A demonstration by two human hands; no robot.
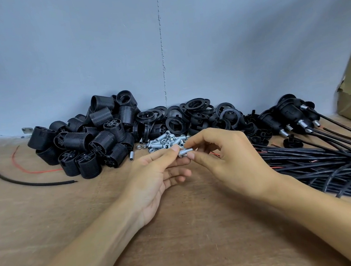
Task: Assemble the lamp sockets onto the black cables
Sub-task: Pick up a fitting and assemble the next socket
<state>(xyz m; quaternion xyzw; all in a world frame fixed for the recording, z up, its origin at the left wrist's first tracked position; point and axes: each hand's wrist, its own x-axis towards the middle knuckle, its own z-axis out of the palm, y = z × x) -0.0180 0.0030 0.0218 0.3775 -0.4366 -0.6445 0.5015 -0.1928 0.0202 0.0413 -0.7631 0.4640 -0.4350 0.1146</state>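
**Head view: threaded tube pinched between both hands**

At frame centre, the left hand (153,178) and right hand (227,160) each close thumb and forefinger on one short threaded metal tube (184,152). Both grips are clamped on it, above the surface (191,228).

The ribbed black socket bodies (88,139) lie heaped at centre left. The flat black rings (190,114) lie behind the hands. The glossy black cables (325,164) fan across the right of the frame.

Risk: the tube is small, smooth-ended and round. A loosened pinch would likely drop it into the pile of metal tubes (162,141) just behind, or let it roll across the wood-grain surface. Misaligned threads could cross and jam in the plastic socket bodies.
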